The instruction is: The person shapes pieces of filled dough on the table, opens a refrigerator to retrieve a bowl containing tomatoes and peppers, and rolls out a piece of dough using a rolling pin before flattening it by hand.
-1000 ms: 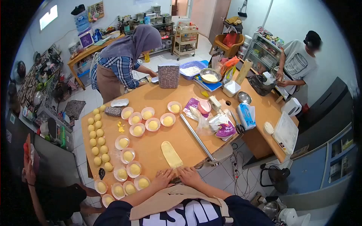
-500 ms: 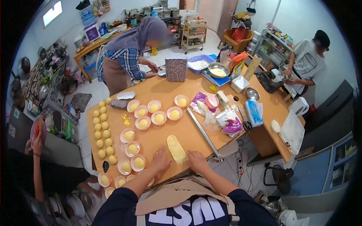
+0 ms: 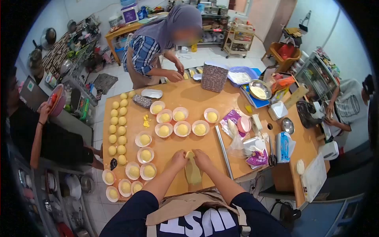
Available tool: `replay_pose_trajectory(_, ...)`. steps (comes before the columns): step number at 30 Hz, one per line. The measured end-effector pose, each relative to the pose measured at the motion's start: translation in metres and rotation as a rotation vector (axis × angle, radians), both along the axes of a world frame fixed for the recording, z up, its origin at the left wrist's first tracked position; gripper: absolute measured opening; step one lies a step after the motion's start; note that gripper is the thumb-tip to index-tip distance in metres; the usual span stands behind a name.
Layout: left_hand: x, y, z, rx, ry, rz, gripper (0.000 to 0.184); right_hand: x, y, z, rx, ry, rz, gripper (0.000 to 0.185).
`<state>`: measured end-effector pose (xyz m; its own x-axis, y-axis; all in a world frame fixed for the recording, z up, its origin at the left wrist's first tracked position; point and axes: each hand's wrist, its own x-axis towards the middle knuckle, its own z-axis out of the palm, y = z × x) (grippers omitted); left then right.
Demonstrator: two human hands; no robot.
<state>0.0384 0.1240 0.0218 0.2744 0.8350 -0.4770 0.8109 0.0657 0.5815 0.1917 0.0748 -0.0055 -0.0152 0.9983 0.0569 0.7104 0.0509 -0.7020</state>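
Observation:
A flattened oblong strip of dough [image 3: 193, 172] lies lengthwise on the wooden table in front of me. My left hand [image 3: 180, 158] pinches the left side of its far end, and my right hand [image 3: 201, 159] closes on the right side of that same end. The tip of the dough shows between the two hands. To the left, round dough balls sit in pleated paper cups [image 3: 182, 129]. A metal rod [image 3: 224, 153] rests to the right of my right hand.
Bare dough balls [image 3: 122, 130] line the left edge. Plastic bags [image 3: 257, 157], scissors [image 3: 272, 157] and a tissue pack [image 3: 283, 147] lie right. A co-worker [image 3: 158, 43] works across the table; others stand at far left and right. A patterned box [image 3: 214, 77] stands at the back.
My hands have moved from the near end of the dough to its far end and closed on it. The view has swung, shifting the scene. The co-worker opposite now has both hands at the table's edge.

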Motion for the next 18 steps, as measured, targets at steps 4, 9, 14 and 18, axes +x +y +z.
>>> replay_pose_trajectory(4, -0.007, 0.005, -0.028, 0.007, -0.126, 0.106, 0.029, 0.004, 0.024, 0.007, -0.104, -0.099, 0.142, 0.028)
replay_pose_trajectory(9, -0.020, 0.014, -0.036, -0.006, -0.322, 0.054, 0.027, 0.021, 0.047, -0.001, -0.164, -0.171, 0.317, 0.031)
replay_pose_trajectory(14, -0.029, 0.025, -0.048, -0.103, -0.583, 0.111, 0.027, 0.042, 0.063, -0.002, -0.603, 0.386, 0.329, 0.023)
replay_pose_trajectory(18, -0.031, 0.032, -0.048, -0.053, -0.599, 0.106, 0.026, 0.047, 0.073, 0.001, -0.773, 0.539, 0.395, 0.021)
